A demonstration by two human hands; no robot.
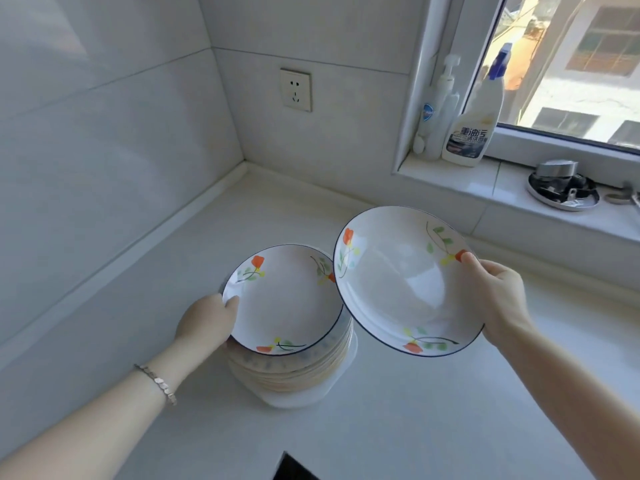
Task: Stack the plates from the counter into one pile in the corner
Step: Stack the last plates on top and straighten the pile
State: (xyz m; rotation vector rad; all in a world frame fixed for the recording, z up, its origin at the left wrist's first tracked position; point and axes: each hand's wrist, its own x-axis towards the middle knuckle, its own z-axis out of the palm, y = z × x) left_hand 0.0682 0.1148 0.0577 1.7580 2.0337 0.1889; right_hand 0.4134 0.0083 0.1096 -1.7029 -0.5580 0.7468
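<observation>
A pile of several plates point(294, 372) stands on the white counter near the tiled corner, on a white square base. Its top plate point(284, 299) is white with a dark rim and painted orange flowers. My left hand point(206, 322) grips that top plate's left rim, thumb on the inside. My right hand point(495, 296) holds a second flowered plate point(398, 282) by its right rim, tilted toward me and raised in the air. Its left edge overlaps the right side of the pile.
A wall socket point(296, 90) sits on the back tiles. On the window sill point(467, 181) stand a pump bottle point(438, 116), a spray cleaner bottle point(476, 116) and a round metal dish of small items point(562, 190). A dark cooktop corner point(292, 467) shows at the bottom edge.
</observation>
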